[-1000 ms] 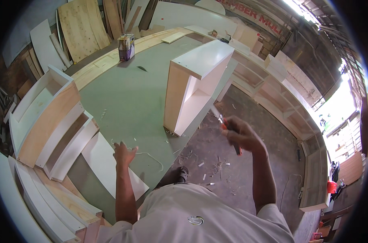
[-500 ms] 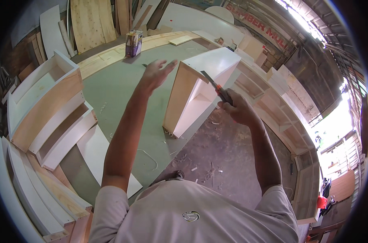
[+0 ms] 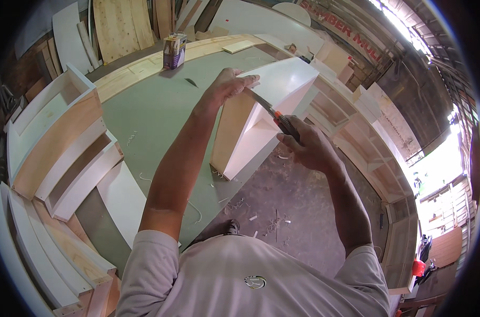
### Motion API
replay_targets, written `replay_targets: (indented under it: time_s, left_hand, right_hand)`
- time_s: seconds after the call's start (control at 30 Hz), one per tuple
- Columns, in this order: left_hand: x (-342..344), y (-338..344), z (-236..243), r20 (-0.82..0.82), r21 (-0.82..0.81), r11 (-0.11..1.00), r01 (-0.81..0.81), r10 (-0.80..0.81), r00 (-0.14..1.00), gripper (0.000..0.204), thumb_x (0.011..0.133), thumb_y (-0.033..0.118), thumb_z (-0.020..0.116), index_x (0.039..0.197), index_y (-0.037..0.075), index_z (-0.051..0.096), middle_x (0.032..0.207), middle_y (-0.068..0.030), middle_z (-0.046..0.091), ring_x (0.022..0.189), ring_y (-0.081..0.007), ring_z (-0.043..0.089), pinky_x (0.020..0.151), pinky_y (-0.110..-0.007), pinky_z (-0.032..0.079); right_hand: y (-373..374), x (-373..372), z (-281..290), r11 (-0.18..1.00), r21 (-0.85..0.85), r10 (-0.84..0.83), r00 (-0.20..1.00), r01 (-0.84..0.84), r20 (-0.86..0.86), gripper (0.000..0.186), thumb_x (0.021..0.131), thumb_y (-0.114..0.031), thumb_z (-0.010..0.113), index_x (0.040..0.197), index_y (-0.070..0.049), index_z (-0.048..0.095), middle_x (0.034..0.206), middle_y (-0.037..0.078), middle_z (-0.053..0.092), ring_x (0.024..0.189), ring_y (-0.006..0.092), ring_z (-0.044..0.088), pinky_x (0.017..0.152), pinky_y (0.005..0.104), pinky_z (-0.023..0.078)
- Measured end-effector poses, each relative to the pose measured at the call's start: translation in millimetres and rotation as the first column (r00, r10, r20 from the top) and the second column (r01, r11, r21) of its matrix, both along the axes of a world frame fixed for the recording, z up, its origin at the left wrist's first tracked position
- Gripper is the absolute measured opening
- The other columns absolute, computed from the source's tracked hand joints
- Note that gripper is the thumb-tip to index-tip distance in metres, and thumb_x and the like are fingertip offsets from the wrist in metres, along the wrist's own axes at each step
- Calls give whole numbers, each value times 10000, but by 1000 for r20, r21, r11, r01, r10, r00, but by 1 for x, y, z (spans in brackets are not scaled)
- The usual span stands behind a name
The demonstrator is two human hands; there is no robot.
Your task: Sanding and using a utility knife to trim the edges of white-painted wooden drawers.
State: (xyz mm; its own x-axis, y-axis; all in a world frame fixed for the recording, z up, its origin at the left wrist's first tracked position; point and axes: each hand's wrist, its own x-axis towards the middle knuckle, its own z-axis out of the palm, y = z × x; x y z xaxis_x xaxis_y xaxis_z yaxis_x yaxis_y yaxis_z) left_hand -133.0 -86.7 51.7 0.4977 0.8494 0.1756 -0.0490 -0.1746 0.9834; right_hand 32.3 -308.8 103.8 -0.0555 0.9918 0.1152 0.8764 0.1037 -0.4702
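A wooden box (image 3: 290, 74) with white faces and a bare wood side stands on end on the green-grey worktop (image 3: 160, 116). My left hand (image 3: 232, 87) is at its upper left corner, fingers bent over the edge; part of the grip is hidden. Closed round the handle of a utility knife (image 3: 282, 121), my right hand (image 3: 308, 142) is in front of the box's open side. The knife is black with an orange part. Its long blade is out and reaches the corner edge, close to my left fingers.
White and wood drawer boxes (image 3: 60, 153) are stacked at the left. A purple and white can (image 3: 174, 51) stands at the back, near a dark blade-like piece (image 3: 191, 82). Curved open cabinet frames (image 3: 361, 142) run along the right. Curled shavings lie on the worktop and the floor (image 3: 282, 195).
My left hand has moved right, from beside the box onto its corner. The knife has come slightly down and left, its tip now at the edge.
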Motion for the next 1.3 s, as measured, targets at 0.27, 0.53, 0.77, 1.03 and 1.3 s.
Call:
replay_targets:
  time_s: [0.27,0.53,0.77,1.03,1.3]
  left_hand:
    - [0,24,-16,11,14,998,57,-58,998,971,809,453,783,1425,-176,372,1298,-262,604,1219,-262,594,1048,-304,434]
    - [-4,15,-9,-85,28,999,25,-22,996,985,812,463,780,1440,-167,357,1327,-270,582,1258,-281,567,1077,-343,415]
    - [-4,7,2,-169,77,997,25,-12,986,1044,777,556,772,1448,-138,374,1340,-275,572,1293,-303,539,1109,-381,384]
    - [-5,8,2,-166,69,996,60,-48,985,1010,758,553,790,1417,-127,437,1330,-256,586,1239,-285,577,1076,-381,409]
    - [-12,-5,16,-222,62,997,34,-19,975,1033,755,540,795,1429,-140,408,1351,-271,571,1263,-300,559,1090,-371,398]
  right_hand:
    - [6,-11,-16,991,130,-31,993,16,114,347,958,-220,623,1242,-44,528,781,233,631,775,439,631,688,496,459]
    - [14,-18,-11,998,58,-19,998,15,65,324,961,-212,614,1218,-34,531,842,264,641,818,452,638,709,520,450]
    - [20,-10,-27,993,116,-47,992,33,117,335,957,-217,617,1214,-21,529,867,272,655,855,466,636,734,537,453]
    - [9,-10,-32,988,152,-30,996,18,80,345,950,-217,625,1206,-5,533,854,279,656,834,482,630,733,538,456]
    - [18,-10,-34,993,113,-20,998,13,59,360,948,-212,631,1213,11,535,890,281,665,854,478,637,738,521,463]
